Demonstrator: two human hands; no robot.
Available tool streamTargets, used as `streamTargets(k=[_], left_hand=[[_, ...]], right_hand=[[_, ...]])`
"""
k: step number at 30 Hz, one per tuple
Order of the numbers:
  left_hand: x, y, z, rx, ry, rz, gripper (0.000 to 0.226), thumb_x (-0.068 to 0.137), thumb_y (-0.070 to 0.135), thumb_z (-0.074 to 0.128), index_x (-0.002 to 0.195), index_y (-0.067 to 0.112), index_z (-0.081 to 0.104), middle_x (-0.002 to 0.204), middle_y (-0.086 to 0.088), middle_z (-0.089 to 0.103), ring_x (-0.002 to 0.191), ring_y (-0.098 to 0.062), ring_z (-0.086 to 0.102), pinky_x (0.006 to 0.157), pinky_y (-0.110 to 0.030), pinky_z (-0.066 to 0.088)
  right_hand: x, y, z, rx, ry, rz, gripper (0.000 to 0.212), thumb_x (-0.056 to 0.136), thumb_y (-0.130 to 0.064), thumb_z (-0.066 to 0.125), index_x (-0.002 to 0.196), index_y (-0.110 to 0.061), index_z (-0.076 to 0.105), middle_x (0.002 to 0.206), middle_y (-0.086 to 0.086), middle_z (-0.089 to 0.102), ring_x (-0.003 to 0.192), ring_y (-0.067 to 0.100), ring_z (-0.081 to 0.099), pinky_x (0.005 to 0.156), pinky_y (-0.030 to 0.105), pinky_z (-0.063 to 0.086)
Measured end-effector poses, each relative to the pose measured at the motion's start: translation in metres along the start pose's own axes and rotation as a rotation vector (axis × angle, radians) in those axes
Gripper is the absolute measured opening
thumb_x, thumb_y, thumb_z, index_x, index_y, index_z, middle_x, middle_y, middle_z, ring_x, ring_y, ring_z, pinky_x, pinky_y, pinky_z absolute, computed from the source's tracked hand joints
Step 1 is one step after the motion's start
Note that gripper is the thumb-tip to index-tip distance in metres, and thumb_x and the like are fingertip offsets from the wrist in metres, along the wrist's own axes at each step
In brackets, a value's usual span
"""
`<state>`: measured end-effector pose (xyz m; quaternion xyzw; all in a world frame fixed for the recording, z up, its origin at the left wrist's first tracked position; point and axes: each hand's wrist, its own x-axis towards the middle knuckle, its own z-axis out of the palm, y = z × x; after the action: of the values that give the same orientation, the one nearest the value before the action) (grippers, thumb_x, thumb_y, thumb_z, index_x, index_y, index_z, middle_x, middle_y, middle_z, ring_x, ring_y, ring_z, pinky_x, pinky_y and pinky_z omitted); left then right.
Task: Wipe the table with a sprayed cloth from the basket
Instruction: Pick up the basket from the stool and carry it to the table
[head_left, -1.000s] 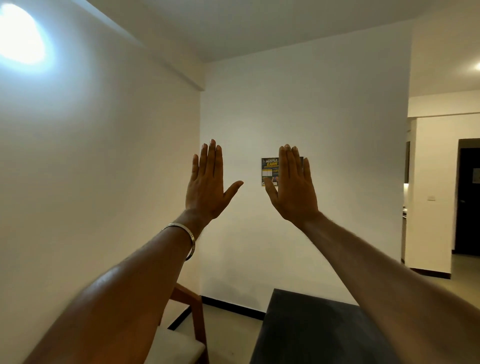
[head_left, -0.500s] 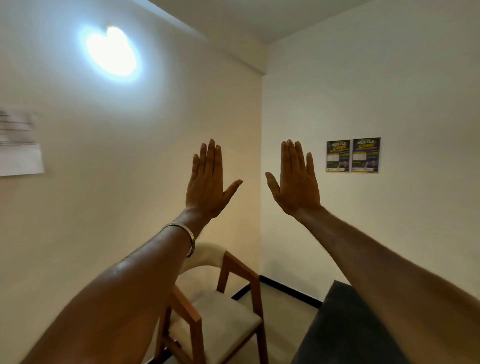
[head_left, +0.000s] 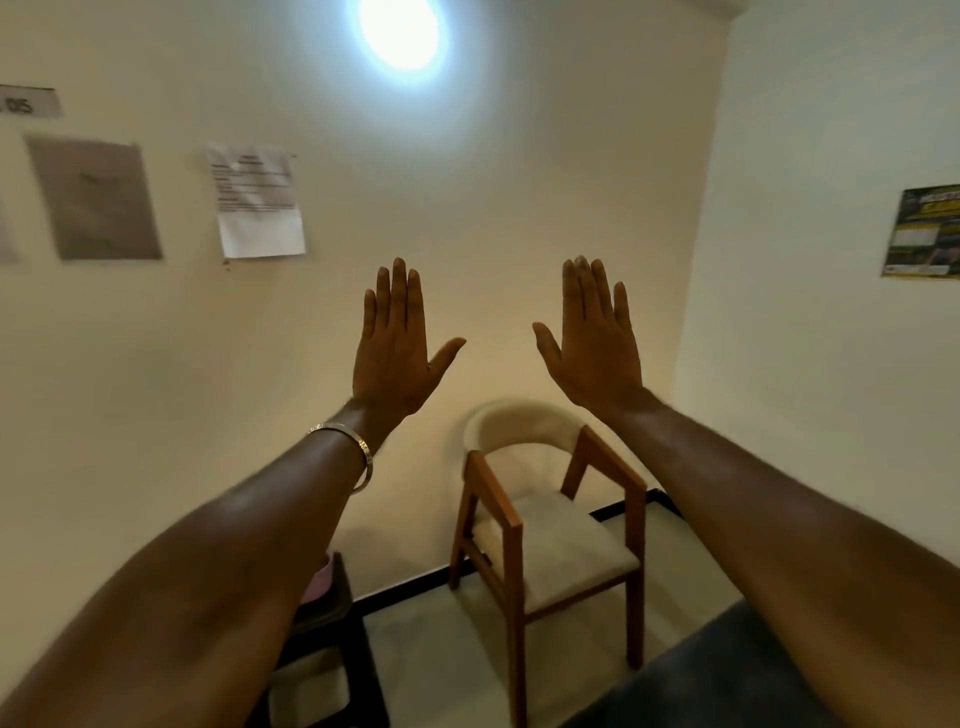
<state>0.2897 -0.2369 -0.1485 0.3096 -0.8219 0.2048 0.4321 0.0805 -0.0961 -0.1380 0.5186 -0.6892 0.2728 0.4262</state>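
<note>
View swung left since earlier frames: chair (head_left: 550, 525) now centred, poster (head_left: 922, 231) pushed to right edge, papers (head_left: 257, 205) revealed on left wall. Left hand (head_left: 397, 353) and right hand (head_left: 597, 348) raised, backs to camera, fingers straight and released, nothing held. Bangle (head_left: 358, 452) worn on left wrist. Dark table (head_left: 691, 686) edge seen bottom right. Pink item (head_left: 319, 577) on dark stand at lower left, possibly basket; cloth not made out.

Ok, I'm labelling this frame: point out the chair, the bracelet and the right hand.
chair (head_left: 550, 545): head view, on the seat cushion.
bracelet (head_left: 358, 441): head view, on the band at the left wrist.
right hand (head_left: 597, 348): head view, on its back.
</note>
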Motion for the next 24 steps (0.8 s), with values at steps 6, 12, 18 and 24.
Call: streamTargets(k=[6,12,18,24], left_hand=[[-0.063,-0.045,-0.013,0.088,-0.077,-0.119,0.091,0.095,0.066,0.023,0.152,0.000,-0.002,0.160,-0.021,-0.007,0.148,-0.036,-0.008,0.121,-0.050,0.007],[-0.125,-0.088,-0.017,0.135,-0.155,-0.222,0.091,0.094,0.066,0.025,0.152,0.003,-0.006,0.161,-0.016,-0.011,0.148,-0.031,-0.012,0.121,-0.048,0.004],[-0.177,-0.131,-0.004,0.172,-0.245,-0.293,0.086,0.095,0.064,0.019,0.153,0.007,-0.009,0.161,-0.011,-0.015,0.148,-0.027,-0.015,0.121,-0.049,0.003],[-0.207,-0.170,0.020,0.182,-0.317,-0.349,0.088,0.092,0.068,0.016,0.153,0.012,-0.013,0.160,-0.009,-0.020,0.148,-0.027,-0.018,0.121,-0.049,0.001]], right_hand=[[-0.035,-0.051,0.037,0.109,-0.096,-0.025,0.077,0.100,-0.050,0.033,0.157,-0.002,0.015,0.164,0.017,0.017,0.153,0.032,0.009,0.123,0.053,0.012],[-0.075,-0.099,0.073,0.212,-0.200,-0.061,0.078,0.099,-0.050,0.034,0.158,-0.003,0.013,0.164,0.017,0.016,0.154,0.031,0.008,0.123,0.053,0.011],[-0.094,-0.146,0.113,0.280,-0.304,-0.082,0.079,0.100,-0.049,0.037,0.158,-0.004,0.010,0.165,0.016,0.014,0.154,0.030,0.007,0.124,0.053,0.010],[-0.096,-0.183,0.157,0.292,-0.359,-0.116,0.079,0.100,-0.049,0.037,0.159,-0.005,0.007,0.166,0.015,0.012,0.154,0.029,0.007,0.124,0.051,0.009]])
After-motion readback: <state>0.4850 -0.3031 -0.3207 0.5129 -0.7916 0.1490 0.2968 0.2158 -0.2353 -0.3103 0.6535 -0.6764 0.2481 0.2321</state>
